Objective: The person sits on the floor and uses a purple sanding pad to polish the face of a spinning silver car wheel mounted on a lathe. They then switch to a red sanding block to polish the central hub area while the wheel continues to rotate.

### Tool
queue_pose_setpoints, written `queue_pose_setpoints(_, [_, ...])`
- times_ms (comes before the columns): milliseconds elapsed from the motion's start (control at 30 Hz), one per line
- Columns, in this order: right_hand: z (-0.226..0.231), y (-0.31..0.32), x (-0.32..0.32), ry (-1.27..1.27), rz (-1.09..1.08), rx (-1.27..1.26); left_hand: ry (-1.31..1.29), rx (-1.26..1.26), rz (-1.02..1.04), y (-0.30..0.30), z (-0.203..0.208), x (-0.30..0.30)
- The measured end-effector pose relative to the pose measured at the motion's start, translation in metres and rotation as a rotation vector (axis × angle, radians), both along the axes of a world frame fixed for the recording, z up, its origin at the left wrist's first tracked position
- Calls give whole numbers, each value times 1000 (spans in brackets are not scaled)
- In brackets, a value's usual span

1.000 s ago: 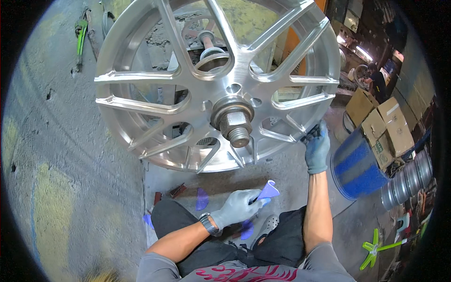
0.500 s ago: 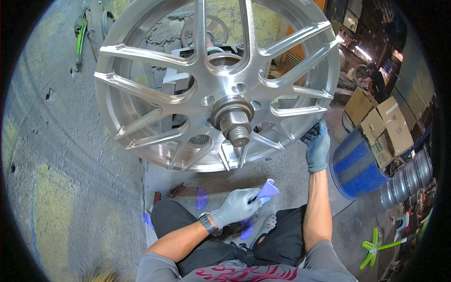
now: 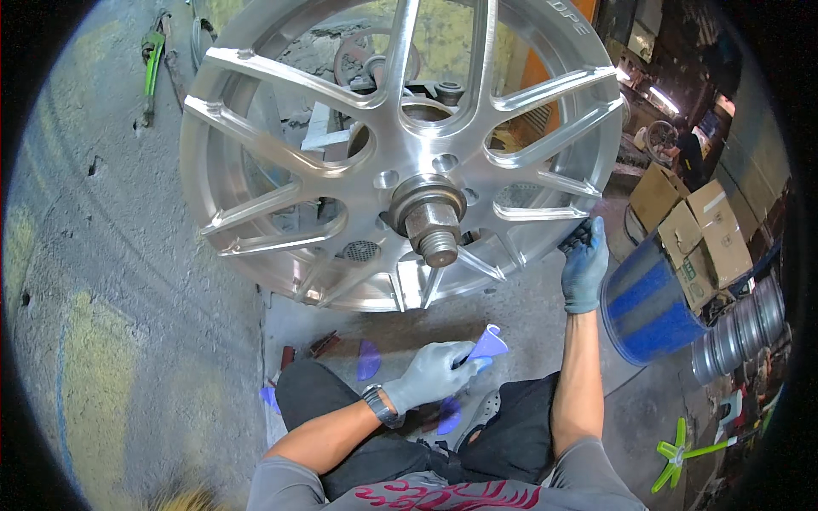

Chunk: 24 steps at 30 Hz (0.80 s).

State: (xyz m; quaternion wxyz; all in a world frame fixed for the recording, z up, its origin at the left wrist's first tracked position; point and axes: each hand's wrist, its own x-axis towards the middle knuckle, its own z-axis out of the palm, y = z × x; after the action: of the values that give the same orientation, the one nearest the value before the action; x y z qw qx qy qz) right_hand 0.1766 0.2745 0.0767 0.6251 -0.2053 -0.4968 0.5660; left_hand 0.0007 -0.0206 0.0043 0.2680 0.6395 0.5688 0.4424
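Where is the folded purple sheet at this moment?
In the head view, the folded purple sheet is just right of lower centre, in the grip of the grey-gloved left hand, below the large silver metal wheel in the picture.

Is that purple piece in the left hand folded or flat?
Folded: the purple piece is bent over, with its pale edge curved round beside the left hand.

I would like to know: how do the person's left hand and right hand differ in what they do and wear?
The left hand holds a curled purple sheet; the right hand shows no sheet and is at the lower right rim of the wheel.
A dark watch sits at the left hand's wrist; none shows at the right hand's.
Both wear grey gloves.
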Motion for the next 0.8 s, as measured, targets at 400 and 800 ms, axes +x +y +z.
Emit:
queue_pose_setpoints(400, [-2,-2,-3,-29,-23,-85,-10,71,-15,-2,3,0])
queue_pose_setpoints(800, [12,-18,-7,19,9,-111,-19,46,4,-3,0,-1])
